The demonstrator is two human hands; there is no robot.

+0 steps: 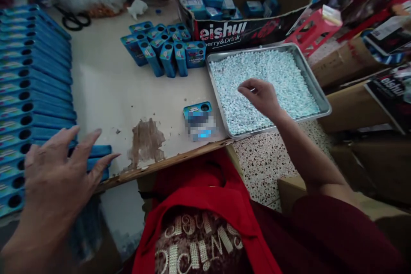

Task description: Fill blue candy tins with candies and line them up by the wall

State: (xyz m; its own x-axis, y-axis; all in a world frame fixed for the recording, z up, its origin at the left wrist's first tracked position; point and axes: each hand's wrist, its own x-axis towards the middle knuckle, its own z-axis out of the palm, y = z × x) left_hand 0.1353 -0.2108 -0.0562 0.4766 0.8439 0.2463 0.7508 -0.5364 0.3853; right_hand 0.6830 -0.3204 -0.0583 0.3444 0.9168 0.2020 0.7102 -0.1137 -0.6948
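My left hand (58, 175) reaches over the near end of a long row of blue candy boxes (48, 90), each with a dark round spot on its top. Its fingers are spread, and whether they touch the boxes I cannot tell. Above the metal tray (326, 109), my right hand (261, 94) is closed with the fingertips pinched together. Anything between those fingertips is too small to make out. Small pale-blue candies (272, 68) fill the tray. Between my hands, near the table edge, a single blue box (199, 115) sits apart, its lower part blurred.
Several blue boxes (160, 47) stand grouped at the middle back. Behind them, an open carton (224, 34) holds more boxes. Black-handled scissors (75, 20) lie at the back left. A red plastic stool (316, 30) and cartons (346, 107) are at the right.
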